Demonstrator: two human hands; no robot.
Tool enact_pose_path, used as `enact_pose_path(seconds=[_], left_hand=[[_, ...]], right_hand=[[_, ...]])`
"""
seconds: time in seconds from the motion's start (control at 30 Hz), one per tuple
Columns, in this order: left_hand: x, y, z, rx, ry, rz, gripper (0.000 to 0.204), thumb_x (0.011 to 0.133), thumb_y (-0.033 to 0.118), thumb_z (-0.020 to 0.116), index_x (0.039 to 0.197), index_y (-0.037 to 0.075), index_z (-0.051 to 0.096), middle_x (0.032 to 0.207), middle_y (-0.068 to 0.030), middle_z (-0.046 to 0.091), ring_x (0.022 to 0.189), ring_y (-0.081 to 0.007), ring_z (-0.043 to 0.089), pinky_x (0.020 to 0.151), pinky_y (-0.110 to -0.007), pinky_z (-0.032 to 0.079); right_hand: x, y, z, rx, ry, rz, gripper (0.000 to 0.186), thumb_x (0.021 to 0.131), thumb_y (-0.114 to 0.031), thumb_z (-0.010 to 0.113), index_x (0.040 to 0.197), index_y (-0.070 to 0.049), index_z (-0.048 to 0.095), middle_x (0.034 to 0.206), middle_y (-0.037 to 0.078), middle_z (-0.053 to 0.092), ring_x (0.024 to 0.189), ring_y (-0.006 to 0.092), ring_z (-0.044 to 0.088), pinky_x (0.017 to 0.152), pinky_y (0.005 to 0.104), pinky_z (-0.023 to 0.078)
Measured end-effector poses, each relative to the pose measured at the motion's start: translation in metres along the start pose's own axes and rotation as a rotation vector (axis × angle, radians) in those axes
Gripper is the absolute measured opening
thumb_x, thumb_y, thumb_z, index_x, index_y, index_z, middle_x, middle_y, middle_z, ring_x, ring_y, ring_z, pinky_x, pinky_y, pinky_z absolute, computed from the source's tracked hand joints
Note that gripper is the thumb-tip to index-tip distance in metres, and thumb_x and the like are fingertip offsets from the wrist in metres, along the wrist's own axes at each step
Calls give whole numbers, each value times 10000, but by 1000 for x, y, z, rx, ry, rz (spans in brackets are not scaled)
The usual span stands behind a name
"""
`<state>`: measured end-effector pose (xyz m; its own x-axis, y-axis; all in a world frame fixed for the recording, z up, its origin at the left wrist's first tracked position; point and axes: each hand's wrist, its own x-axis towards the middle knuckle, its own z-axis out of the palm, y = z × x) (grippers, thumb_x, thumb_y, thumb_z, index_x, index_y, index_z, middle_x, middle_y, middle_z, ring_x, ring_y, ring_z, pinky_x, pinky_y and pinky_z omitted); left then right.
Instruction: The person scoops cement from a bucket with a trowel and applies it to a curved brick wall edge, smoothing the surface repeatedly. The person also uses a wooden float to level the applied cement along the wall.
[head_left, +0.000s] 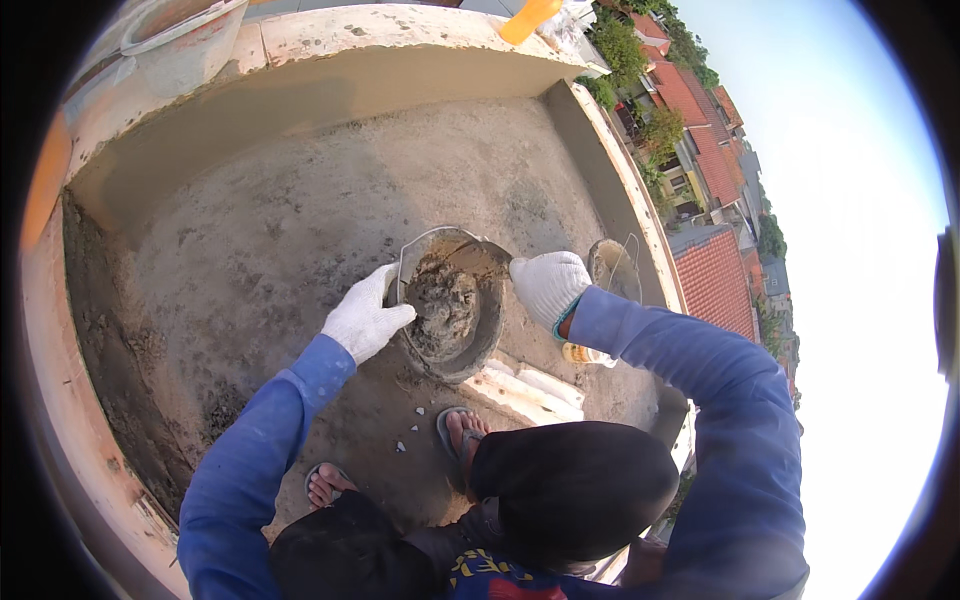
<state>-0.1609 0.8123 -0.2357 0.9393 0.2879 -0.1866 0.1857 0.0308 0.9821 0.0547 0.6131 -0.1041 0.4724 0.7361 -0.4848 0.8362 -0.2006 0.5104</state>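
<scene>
A round grey bucket (482, 347) with wet mortar (440, 305) in it stands in front of me, its wire handle lying along the rim. My left hand (365, 314), in a white knitted glove, grips the bucket's left rim, thumb toward the near side. At the opposite rim my right hand (549, 287), gloved the same way, is closed around the handle of a trowel (487, 260). The trowel's blade reaches into the bucket and is smeared with mortar. My right fingers hide most of its handle.
Low plastered walls (400, 85) enclose the rough cement floor. To the right are a second bucket (614, 268) and a small container (588, 354). Pale blocks (525, 388) lie by my feet. A large tub (185, 45) stands at the far left; roofs (700, 130) show beyond the right wall.
</scene>
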Motion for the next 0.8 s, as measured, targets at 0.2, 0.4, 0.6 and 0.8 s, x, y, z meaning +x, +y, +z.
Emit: enact_pose_path(seconds=[0.2, 0.4, 0.6, 0.8], left_hand=[[-11, 12, -9, 29, 39, -32, 788, 905, 183, 791, 1601, -19, 484, 1418, -231, 711, 1302, -319, 691, 1145, -419, 514], [-23, 10, -6, -70, -20, -84, 709, 967, 123, 769, 1605, -39, 508, 1485, -166, 685, 1340, -226, 642, 1180, -385, 478], [-20, 17, -3, -69, -7, -137, 720, 965, 179, 778, 1602, -35, 518, 1458, -185, 710, 1275, -234, 688, 1134, -380, 515], [-22, 35, 5, -99, 16, -240, 686, 980, 111, 772, 1608, -10, 527, 1420, -88, 701, 1244, -150, 640, 1106, -351, 521]], right_hand=[[17, -6, 30, 286, -407, -304, 293, 980, -301, 726, 1092, -32, 754, 813, 181, 732, 776, 334, 781, 600, 520, 595], [-33, -37, 4, 1181, -959, -14, 429, 1048, -460, 687, 1064, -35, 635, 836, 51, 606, 661, 154, 623, 556, 384, 591], [-44, -56, 52, 1876, -946, -19, 418, 1114, -485, 637, 1179, -73, 605, 745, 20, 573, 550, 107, 548, 465, 307, 529], [-44, -24, 74, 2342, -1014, -14, 498, 1156, -510, 550, 1253, -28, 625, 702, 46, 616, 476, 123, 571, 390, 273, 484]])
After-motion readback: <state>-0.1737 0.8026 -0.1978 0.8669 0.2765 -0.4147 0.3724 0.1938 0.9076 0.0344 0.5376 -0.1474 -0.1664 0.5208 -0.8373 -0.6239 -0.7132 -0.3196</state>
